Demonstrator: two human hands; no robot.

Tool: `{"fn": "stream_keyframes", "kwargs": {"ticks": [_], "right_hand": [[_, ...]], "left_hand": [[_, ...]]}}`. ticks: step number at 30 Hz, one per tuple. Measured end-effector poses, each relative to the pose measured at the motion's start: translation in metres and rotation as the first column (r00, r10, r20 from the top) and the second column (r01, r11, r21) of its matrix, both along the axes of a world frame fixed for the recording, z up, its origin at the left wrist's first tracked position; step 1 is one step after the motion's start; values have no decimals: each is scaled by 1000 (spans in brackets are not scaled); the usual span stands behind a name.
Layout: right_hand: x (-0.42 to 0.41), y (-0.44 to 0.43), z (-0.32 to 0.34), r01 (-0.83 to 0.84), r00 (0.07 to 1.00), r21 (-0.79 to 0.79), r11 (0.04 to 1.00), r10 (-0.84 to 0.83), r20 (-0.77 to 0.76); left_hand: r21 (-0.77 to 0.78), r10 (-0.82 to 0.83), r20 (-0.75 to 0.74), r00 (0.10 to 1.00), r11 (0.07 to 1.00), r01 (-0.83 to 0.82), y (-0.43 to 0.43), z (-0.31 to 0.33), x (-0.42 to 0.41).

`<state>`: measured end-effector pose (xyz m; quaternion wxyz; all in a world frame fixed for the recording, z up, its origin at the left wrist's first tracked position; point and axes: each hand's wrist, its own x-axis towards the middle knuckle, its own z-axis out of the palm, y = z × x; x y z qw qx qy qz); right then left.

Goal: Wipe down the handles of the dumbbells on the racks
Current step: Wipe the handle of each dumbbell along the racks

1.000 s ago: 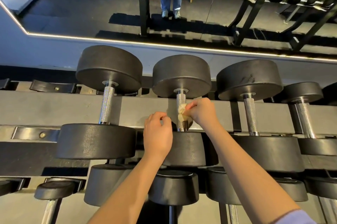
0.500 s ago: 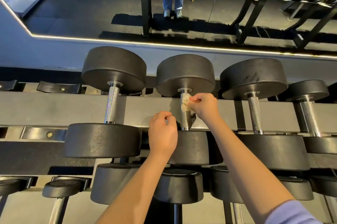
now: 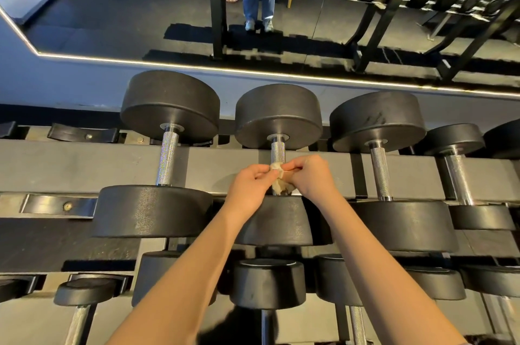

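A two-tier rack (image 3: 84, 167) holds black dumbbells laid front to back, each with one head toward the far rail and one toward the near rail. On the upper tier three large ones sit side by side: the left dumbbell (image 3: 168, 105), the middle dumbbell (image 3: 278, 117) and the right dumbbell (image 3: 377, 119), with a smaller dumbbell (image 3: 453, 139) just beside it at far right. More dumbbells (image 3: 267, 282) fill the lower tier, nearer the camera.

Two bare forearms reach in from the near edge and meet over the middle dumbbell's handle (image 3: 278, 150). The left grip (image 3: 250, 184) and right grip (image 3: 309, 176) are each clenched on a crumpled pale cloth (image 3: 278, 184), fingers curled and pinching it between them against the near half of that handle. The knurled far half shows bare beyond the knuckles. Whether the cloth wraps fully round the bar cannot be told.

Behind the rack, a wall mirror (image 3: 126, 13) reflects further racks and a person's legs in jeans (image 3: 259, 1).
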<state>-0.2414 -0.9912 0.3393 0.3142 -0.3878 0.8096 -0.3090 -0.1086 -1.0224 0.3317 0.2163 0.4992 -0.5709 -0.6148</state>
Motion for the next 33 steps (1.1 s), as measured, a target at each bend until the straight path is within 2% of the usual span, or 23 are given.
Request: {"fn": "stream_keyframes", "kwargs": {"ticks": [3, 7, 12, 16, 19, 25, 30, 33], "right_hand": [[3, 2, 3, -14, 1000, -37, 999, 14, -4], [9, 15, 12, -4, 1000, -31, 1000, 4, -5], [35, 48, 13, 166, 974, -50, 985, -171, -151], [45, 54, 11, 184, 937, -120, 976, -211, -279], [45, 53, 13, 195, 931, -113, 974, -220, -291], [45, 53, 14, 208, 928, -138, 968, -240, -286], [47, 52, 12, 227, 933, -139, 964, -256, -254], [46, 53, 14, 240, 932, -156, 958, -273, -239]], "left_hand": [[-74, 25, -15, 1000, 997, -26, -6, 2, -5], [-135, 86, 79, 993, 988, -74, -21, 1, -10], [-247, 230, 181, 956, 952, -182, -44, -3, -16], [-311, 152, 221, 963, 947, -79, -49, -4, -28], [-355, 87, 215, 973, 935, -5, -43, -9, -33], [-372, 11, 297, 955, 922, 105, -44, -15, -34], [-389, 57, 202, 978, 921, 27, -48, -11, -33], [-330, 68, 145, 987, 944, -16, -51, -10, -31]]}}
